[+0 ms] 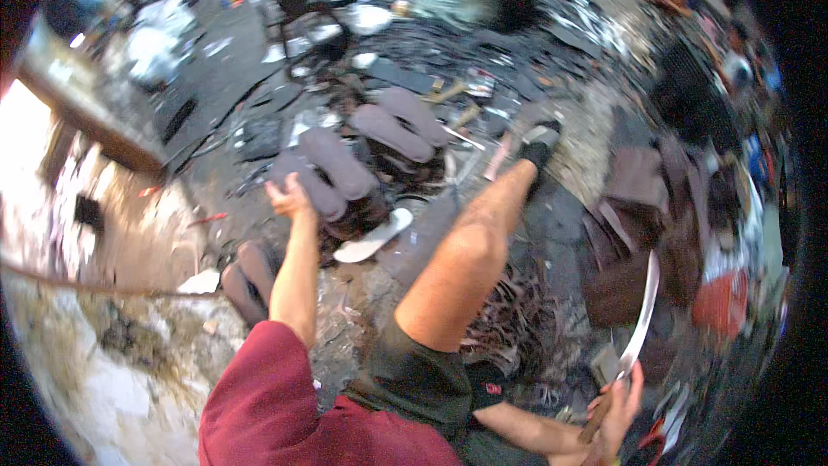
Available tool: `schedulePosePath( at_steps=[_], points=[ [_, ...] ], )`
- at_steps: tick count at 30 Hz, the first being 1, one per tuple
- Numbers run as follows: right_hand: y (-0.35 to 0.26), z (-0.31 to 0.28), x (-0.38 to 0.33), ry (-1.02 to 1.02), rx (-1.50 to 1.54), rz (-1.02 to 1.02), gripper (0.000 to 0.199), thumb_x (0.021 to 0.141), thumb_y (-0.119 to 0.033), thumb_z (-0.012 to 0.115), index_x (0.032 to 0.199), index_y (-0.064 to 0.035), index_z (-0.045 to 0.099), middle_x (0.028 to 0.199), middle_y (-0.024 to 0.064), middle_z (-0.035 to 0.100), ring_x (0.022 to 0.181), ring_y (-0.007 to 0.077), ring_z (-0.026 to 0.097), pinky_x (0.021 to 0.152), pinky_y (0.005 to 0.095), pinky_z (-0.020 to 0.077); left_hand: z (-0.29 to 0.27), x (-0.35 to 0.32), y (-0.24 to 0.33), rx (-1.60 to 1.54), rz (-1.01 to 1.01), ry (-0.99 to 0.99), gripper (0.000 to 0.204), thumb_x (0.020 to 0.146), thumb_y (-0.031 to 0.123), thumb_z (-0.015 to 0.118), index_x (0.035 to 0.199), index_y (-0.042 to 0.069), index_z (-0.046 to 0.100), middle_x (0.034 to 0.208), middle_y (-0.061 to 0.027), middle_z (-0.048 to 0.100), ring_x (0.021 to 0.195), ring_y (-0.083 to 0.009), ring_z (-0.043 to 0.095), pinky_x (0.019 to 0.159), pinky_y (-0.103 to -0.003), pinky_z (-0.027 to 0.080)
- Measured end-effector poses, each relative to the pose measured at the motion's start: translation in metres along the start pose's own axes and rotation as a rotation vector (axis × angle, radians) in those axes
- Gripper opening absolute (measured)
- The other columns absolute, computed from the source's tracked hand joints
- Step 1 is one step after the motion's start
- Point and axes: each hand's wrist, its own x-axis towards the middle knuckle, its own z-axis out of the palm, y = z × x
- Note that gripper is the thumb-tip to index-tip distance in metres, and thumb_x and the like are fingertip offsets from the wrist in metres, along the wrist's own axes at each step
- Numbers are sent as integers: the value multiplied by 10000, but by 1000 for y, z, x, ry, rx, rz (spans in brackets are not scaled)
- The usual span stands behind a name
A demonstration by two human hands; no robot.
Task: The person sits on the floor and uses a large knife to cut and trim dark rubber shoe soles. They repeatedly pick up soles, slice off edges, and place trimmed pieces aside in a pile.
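My left hand [291, 198] reaches out with its fingers apart at the near left edge of a stack of dark purplish-brown shoe soles [332, 168]; whether it touches them I cannot tell. A second stack of such soles [401, 129] stands just beyond. A single white sole [373, 238] lies in front of the stacks. At the lower right, my right hand [623, 410] is closed round the brown handle of a knife with a long curved blade [642, 311], pointing away from me. Beside the blade's base is a greyish block [605, 366], blurred.
Brown sheet material [638, 233] lies in folded pieces to the right. Dark cut scraps [517, 319] are heaped by my bent leg. A red-handled tool [664, 433] lies near the knife hand. More soles [246, 276] lean near my left forearm. Scraps litter the far floor.
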Motion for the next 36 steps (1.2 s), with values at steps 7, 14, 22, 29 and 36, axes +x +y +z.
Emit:
schedulePosePath(
  at_steps=[7, 14, 22, 29, 36],
  points=[
    [-44, -163, -15, 703, -98, -270, 483, 985, -328, 581, 1373, -51, 504, 917, 15, 624, 790, 97, 555, 708, 281, 459, -69, -34, 131, -312, 436, -338, 369, 911, 106, 650, 1252, -30, 607, 1235, -161, 641, 1091, -261, 621, 979, -360, 483],
    [196, -165, -2, 686, 103, 119, 223, 932, -228, 645, 1058, -47, 681, 831, 30, 666, 636, 172, 684, 483, 278, 511, -105, -231, 310, -704, 675, -1254, 258, 954, 33, 595, 1206, -8, 629, 1197, -113, 654, 1125, -217, 605, 986, -342, 466],
    [232, -22, 90, 778, 491, 457, 305, 848, -236, 781, 1003, -30, 620, 803, 87, 702, 570, 168, 666, 413, 308, 492, 2, -541, 223, -378, 974, -1823, 838, 713, 278, 863, 1427, 71, 475, 1255, -183, 627, 1114, -311, 620, 928, -390, 515],
    [403, -42, -81, 1072, 259, 103, 253, 821, -154, 807, 918, 17, 649, 834, 121, 711, 700, 180, 678, 644, 314, 563, -114, -554, 232, -573, 855, -1826, 242, 802, 66, 738, 1041, 31, 734, 867, -97, 664, 780, -166, 631, 737, -277, 500],
    [257, -12, 50, 891, 508, 371, 310, 784, -164, 838, 953, 20, 656, 879, 114, 698, 727, 173, 671, 556, 292, 563, -212, -477, 195, -504, 1524, -1575, 394, 728, 15, 731, 1104, 131, 727, 880, -73, 609, 833, -277, 553, 752, -420, 449]
  ],
)
